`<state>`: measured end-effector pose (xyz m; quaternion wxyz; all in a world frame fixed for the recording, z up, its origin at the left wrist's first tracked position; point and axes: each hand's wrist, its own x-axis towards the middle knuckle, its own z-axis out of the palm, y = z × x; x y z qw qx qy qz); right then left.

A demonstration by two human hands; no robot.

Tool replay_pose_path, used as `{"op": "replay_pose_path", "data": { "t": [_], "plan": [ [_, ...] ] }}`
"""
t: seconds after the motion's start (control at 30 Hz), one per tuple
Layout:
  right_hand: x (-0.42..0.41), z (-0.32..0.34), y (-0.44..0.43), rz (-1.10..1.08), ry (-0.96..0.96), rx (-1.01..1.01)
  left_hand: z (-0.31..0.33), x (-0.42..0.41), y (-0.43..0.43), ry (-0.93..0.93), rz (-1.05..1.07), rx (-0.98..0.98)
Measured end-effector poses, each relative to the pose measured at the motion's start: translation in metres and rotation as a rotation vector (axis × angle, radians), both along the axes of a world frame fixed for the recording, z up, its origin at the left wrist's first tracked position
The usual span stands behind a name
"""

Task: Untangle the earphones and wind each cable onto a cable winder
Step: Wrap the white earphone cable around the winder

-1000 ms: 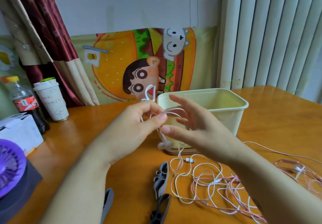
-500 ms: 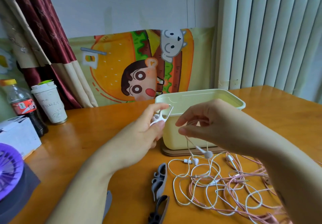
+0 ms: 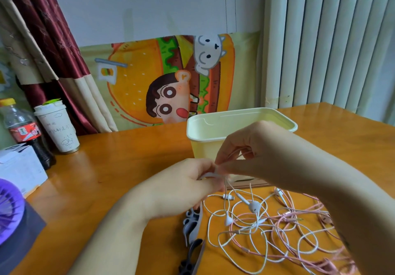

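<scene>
My left hand [image 3: 181,187] grips a small white cable winder [image 3: 208,175] between thumb and fingers, just above the table. My right hand [image 3: 256,157] meets it from the right and pinches the white earphone cable [image 3: 241,217] at the winder. From there the cable drops to a loose white tangle with earbuds on the table. A pink earphone cable [image 3: 299,221] lies mixed in with it on the right. A grey winder [image 3: 192,223] and a black winder [image 3: 191,257] lie on the table below my left hand.
A pale yellow tub [image 3: 241,125] stands right behind my hands. At the left are a paper cup [image 3: 58,129], a cola bottle [image 3: 23,129], a white box [image 3: 21,170] and a purple fan [image 3: 10,208]. The wooden table [image 3: 119,159] meets a cartoon poster behind.
Both hands have come down from in front of the tub toward the table and closed together. The white winder, held up in my left fingers before, now sits low against my right fingertips.
</scene>
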<state>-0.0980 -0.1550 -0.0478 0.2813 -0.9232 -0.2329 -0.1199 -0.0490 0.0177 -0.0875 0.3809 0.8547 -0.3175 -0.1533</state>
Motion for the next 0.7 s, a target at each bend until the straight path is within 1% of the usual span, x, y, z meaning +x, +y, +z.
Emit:
{"op": "replay_pose_path", "data": {
  "t": [0.1,0.23,0.27,0.37,0.47,0.57,0.7],
  "plan": [
    [0.005,-0.003,-0.002,-0.038,-0.044,0.022,0.002,0.000,-0.003,0.030,-0.013,-0.066],
    [0.008,-0.006,-0.002,-0.058,-0.093,0.030,-0.005,0.005,-0.006,0.213,-0.025,-0.140],
    [0.008,-0.005,-0.001,-0.058,-0.100,0.030,-0.003,0.004,-0.006,0.207,-0.034,-0.131],
    [0.008,-0.005,0.000,-0.054,-0.121,0.065,0.002,-0.003,-0.008,0.054,-0.092,-0.030],
    [0.008,-0.004,-0.001,-0.054,-0.123,0.090,-0.002,-0.004,-0.006,-0.073,-0.071,0.038],
    [0.010,-0.006,-0.001,-0.062,-0.131,0.097,-0.004,-0.005,-0.006,-0.091,-0.074,0.072],
    [0.013,-0.010,0.000,-0.088,-0.200,0.140,-0.001,-0.006,-0.007,-0.098,-0.079,0.087]
  ]
}}
